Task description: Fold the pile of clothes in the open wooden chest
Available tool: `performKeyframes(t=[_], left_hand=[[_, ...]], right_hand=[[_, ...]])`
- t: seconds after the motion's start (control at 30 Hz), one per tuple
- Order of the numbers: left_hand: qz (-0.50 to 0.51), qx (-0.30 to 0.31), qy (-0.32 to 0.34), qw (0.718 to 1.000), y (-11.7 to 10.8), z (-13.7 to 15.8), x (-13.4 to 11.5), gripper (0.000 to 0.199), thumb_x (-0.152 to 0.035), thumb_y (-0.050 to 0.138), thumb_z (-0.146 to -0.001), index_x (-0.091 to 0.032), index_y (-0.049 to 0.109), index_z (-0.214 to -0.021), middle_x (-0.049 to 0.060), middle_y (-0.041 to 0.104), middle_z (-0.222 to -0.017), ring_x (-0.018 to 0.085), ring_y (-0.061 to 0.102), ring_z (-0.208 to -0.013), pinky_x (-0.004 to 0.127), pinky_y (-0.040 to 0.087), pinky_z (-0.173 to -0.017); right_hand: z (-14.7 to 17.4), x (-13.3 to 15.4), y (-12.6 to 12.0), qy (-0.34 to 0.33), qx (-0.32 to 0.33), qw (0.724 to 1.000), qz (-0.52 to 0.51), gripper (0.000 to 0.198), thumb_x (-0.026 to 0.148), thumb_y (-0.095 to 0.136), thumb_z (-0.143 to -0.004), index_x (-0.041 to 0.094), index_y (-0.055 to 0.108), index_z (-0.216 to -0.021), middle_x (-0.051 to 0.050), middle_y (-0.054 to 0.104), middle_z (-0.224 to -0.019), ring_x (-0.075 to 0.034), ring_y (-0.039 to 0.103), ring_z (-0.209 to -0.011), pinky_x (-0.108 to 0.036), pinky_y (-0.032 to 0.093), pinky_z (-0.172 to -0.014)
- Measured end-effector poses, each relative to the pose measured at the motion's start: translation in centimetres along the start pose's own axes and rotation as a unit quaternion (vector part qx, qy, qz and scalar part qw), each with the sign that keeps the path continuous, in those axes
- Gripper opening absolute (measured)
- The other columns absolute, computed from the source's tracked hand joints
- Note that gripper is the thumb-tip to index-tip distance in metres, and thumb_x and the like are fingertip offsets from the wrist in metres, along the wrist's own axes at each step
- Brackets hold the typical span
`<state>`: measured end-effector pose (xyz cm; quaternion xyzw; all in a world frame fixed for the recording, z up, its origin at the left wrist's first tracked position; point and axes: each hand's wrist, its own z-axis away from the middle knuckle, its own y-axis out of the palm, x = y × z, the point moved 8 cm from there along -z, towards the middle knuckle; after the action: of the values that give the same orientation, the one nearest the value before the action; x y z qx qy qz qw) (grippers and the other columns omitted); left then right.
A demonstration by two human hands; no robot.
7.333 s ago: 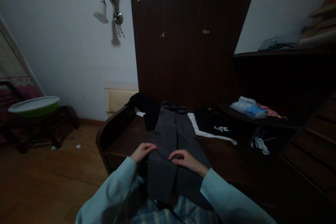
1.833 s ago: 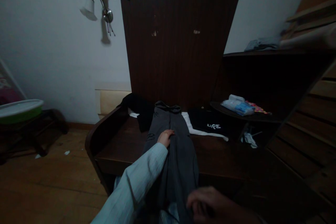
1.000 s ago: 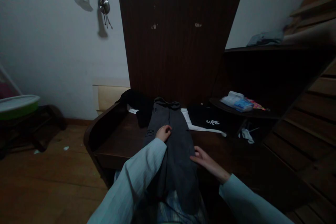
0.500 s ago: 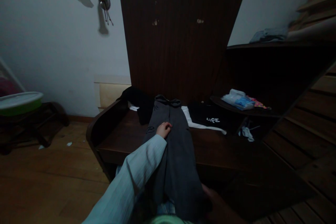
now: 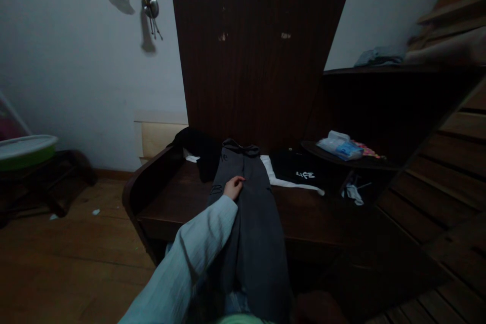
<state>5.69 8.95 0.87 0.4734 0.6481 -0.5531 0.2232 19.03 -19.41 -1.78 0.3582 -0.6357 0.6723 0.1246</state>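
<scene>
Dark grey trousers (image 5: 261, 223) lie lengthwise over a dark wooden desk, waistband at the back, with the legs hanging over the front edge towards me. Black lettering marks their left side. My left hand (image 5: 233, 188), in a pale blue sleeve, is on the middle of the trousers near the centre crease, its fingers bent together on the cloth. At the bottom edge, my right hand (image 5: 318, 308) is a dark blur beside the lower trouser leg; its fingers cannot be made out.
Black clothing (image 5: 201, 149) lies left of the waistband. A black garment with white lettering (image 5: 292, 164) and a white strip lies right. A blue-white packet (image 5: 341, 147) sits on a corner shelf. A green basin (image 5: 28, 152) rests on a low stool at far left.
My right hand has dropped lower and is less visible, and the lower trouser leg hangs straighter. My left hand stays on the trousers. The view has shifted slightly.
</scene>
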Motion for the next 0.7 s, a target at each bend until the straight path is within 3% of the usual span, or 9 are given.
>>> performKeyframes(t=[0.13, 0.3, 0.37, 0.47, 0.57, 0.63, 0.7], left_hand=[[0.021, 0.038, -0.012, 0.999, 0.8, 0.0, 0.0, 0.033, -0.019, 0.05, -0.072, -0.012, 0.057, -0.104, -0.002, 0.056, -0.06, 0.011, 0.053, -0.057, 0.022, 0.043, -0.058], [0.032, 0.148, -0.004, 0.988, 1.8, 0.8, -1.0, 0.045, -0.016, 0.058, -0.066, -0.017, 0.054, -0.11, 0.001, 0.062, -0.078, 0.014, 0.057, -0.075, 0.024, 0.045, -0.069], [-0.03, 0.13, -0.003, 0.991, 0.5, 1.0, -1.1, 0.045, -0.015, 0.058, -0.065, -0.018, 0.053, -0.11, 0.004, 0.06, -0.09, 0.017, 0.056, -0.086, 0.026, 0.043, -0.077], [-0.153, 0.016, -0.031, 0.988, -3.9, 1.0, -0.5, 0.043, -0.02, 0.059, -0.065, -0.017, 0.053, -0.107, 0.01, 0.054, -0.106, 0.021, 0.051, -0.1, 0.03, 0.039, -0.084], [-0.171, -0.083, -0.095, 0.977, -8.5, 0.8, 1.2, 0.041, -0.025, 0.062, -0.062, -0.016, 0.053, -0.101, 0.013, 0.051, -0.111, 0.026, 0.046, -0.107, 0.033, 0.037, -0.086], [-0.102, -0.069, -0.165, 0.979, -9.6, 0.6, 3.2, 0.038, -0.027, 0.067, -0.057, -0.014, 0.055, -0.091, 0.014, 0.056, -0.102, 0.028, 0.05, -0.102, 0.033, 0.04, -0.081], [-0.024, -0.02, -0.212, 0.977, -9.1, 0.3, 4.7, 0.034, -0.028, 0.071, -0.052, -0.012, 0.057, -0.079, 0.012, 0.063, -0.085, 0.027, 0.058, -0.086, 0.032, 0.045, -0.072]], right_hand=[[-3.4, 1.3, -5.8, 0.015, -0.111, 0.994, 0.013, 0.032, 0.044, 0.041, -0.078, 0.022, 0.054, -0.058, 0.0, 0.053, -0.052, -0.012, 0.047, -0.049, -0.023, 0.036, -0.05], [-10.2, -0.5, -9.7, 0.023, -0.129, 0.991, -0.017, 0.026, 0.041, 0.044, -0.077, 0.02, 0.052, -0.065, 0.003, 0.049, -0.053, -0.011, 0.045, -0.052, -0.022, 0.034, -0.05], [-13.0, -2.4, -10.2, 0.04, -0.142, 0.988, -0.034, 0.019, 0.038, 0.048, -0.074, 0.02, 0.051, -0.067, 0.003, 0.05, -0.055, -0.011, 0.046, -0.053, -0.023, 0.036, -0.051], [-16.4, -6.0, -10.3, 0.09, -0.18, 0.974, -0.1, 0.018, 0.034, 0.058, -0.064, 0.02, 0.049, -0.072, 0.002, 0.054, -0.065, -0.011, 0.05, -0.056, -0.024, 0.041, -0.057], [-18.9, -8.6, -9.9, 0.125, -0.2, 0.956, -0.177, 0.025, 0.032, 0.064, -0.057, 0.02, 0.047, -0.069, 0.003, 0.055, -0.068, -0.013, 0.053, -0.062, -0.026, 0.043, -0.063], [-20.3, -9.2, -9.5, 0.134, -0.196, 0.948, -0.211, 0.026, 0.033, 0.065, -0.055, 0.02, 0.049, -0.07, 0.003, 0.055, -0.065, -0.014, 0.055, -0.065, -0.027, 0.044, -0.065], [-21.5, -8.8, -9.2, 0.124, -0.176, 0.949, -0.23, 0.026, 0.032, 0.066, -0.054, 0.019, 0.053, -0.074, 0.002, 0.058, -0.068, -0.015, 0.056, -0.069, -0.028, 0.044, -0.067]])
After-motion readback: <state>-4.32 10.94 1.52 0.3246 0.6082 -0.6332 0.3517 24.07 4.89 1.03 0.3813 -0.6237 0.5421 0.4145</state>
